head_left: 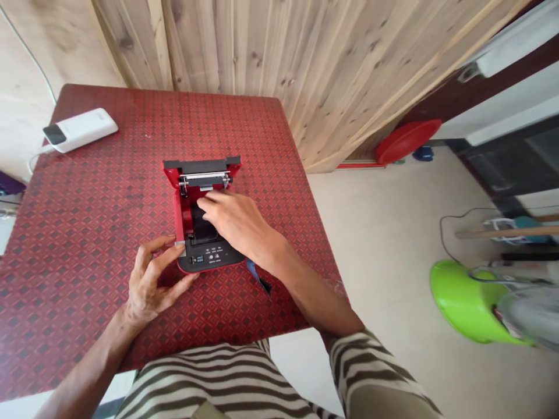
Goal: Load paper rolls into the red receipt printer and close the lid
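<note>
A small red and black portable printer (212, 259) rests on the table with its lid (201, 166) raised, showing a roller along the lid's edge. Buttons and icons mark its black front panel. My left hand (151, 279) grips the front left corner, fingers on the side and top, thumb low at the front. Over the open compartment (203, 230), my right hand (238, 221) reaches in from the right with bent fingers close together. Whatever its fingertips hold or touch is hidden. A dark blue strap (258, 278) hangs from the printer's right side.
The table (109, 203) has a red patterned cover. A white power bank (85, 131) with a cable lies at its far left. A wooden plank wall (244, 46) rises behind. On the floor to the right stand a green tub (467, 302) and a red basin (408, 139).
</note>
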Available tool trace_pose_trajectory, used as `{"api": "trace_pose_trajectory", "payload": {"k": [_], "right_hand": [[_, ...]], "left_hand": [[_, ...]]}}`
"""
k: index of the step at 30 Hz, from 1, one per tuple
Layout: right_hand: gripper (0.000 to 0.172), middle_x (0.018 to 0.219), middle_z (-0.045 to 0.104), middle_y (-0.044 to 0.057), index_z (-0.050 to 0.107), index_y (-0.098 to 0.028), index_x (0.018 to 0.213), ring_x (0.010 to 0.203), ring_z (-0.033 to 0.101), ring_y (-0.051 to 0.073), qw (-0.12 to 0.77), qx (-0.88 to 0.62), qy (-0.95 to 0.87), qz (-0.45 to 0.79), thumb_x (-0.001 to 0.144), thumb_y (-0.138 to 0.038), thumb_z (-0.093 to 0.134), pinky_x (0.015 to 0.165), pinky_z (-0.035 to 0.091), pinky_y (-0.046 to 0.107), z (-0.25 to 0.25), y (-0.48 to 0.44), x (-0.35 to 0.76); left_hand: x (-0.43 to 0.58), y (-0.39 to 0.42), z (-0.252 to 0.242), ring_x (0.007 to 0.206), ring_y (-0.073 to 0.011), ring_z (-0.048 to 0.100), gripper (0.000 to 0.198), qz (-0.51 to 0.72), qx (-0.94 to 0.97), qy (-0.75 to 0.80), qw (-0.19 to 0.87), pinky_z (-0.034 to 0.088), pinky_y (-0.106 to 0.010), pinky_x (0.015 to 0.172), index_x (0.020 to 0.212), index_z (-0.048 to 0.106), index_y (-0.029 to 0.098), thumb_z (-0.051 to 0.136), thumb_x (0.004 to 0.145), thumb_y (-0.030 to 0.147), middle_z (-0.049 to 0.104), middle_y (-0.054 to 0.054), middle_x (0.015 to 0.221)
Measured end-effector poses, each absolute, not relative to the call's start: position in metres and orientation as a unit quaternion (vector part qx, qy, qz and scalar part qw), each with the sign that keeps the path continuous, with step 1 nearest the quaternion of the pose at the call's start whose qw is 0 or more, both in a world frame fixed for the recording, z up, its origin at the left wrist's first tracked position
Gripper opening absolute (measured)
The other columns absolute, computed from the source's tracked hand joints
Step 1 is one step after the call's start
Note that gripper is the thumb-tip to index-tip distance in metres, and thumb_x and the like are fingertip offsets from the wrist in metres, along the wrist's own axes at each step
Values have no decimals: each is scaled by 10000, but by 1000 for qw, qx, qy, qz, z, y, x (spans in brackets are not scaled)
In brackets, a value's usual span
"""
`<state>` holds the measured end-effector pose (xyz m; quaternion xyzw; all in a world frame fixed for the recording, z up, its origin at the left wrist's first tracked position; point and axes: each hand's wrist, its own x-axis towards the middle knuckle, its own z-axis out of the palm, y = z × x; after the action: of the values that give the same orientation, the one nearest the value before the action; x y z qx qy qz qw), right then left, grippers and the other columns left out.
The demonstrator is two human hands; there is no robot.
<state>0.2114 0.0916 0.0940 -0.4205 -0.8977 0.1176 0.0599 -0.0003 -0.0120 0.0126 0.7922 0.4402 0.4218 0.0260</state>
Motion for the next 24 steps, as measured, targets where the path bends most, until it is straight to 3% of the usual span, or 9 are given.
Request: {"api": "trace_pose_trajectory", "payload": {"k": [5, 12, 15, 21, 24], "right_hand": [[314, 1057, 765, 173, 753, -111, 1100, 918, 745, 279, -39, -397, -911, 107, 1021, -45, 457, 780, 570, 404, 100, 109, 186], [260, 1045, 755, 125, 712, -133, 1145, 825, 722, 223, 4, -408, -907, 108, 1005, -87, 498, 681, 496, 339, 110, 94, 198], [186, 1091, 744, 90, 712, -146, 1131, 843, 697, 184, 106, -415, -892, 144, 1001, -138, 580, 689, 487, 307, 120, 80, 219], [259, 926, 682, -22, 744, -238, 1099, 662, 551, 100, 469, -479, -683, 290, 860, -293, 827, 595, 444, 256, 88, 84, 282], [264, 954, 695, -17, 740, -257, 1067, 750, 606, 122, 524, -498, -591, 358, 827, -317, 832, 678, 481, 275, 42, 97, 294]], "left_hand": [[-1, -11, 13, 1145, -238, 669, 708, 418, 798, 435, 12, 608, -364, 949, 1409, 547, 174, 879, 786, 232, 626, -162, 1293], [-1, -11, 10, 1130, -242, 667, 737, 418, 796, 437, 13, 608, -370, 932, 1427, 545, 188, 889, 779, 252, 633, -166, 1302], [-1, -11, 10, 1131, -247, 668, 754, 417, 795, 441, 12, 605, -377, 935, 1441, 538, 193, 890, 778, 261, 631, -164, 1306], [2, -9, 13, 1121, -249, 665, 782, 424, 794, 436, 4, 602, -371, 908, 1465, 525, 205, 891, 777, 269, 634, -148, 1288], [3, -7, 13, 1100, -245, 661, 779, 426, 793, 436, -2, 604, -366, 887, 1459, 534, 204, 894, 773, 283, 636, -146, 1283]]}}
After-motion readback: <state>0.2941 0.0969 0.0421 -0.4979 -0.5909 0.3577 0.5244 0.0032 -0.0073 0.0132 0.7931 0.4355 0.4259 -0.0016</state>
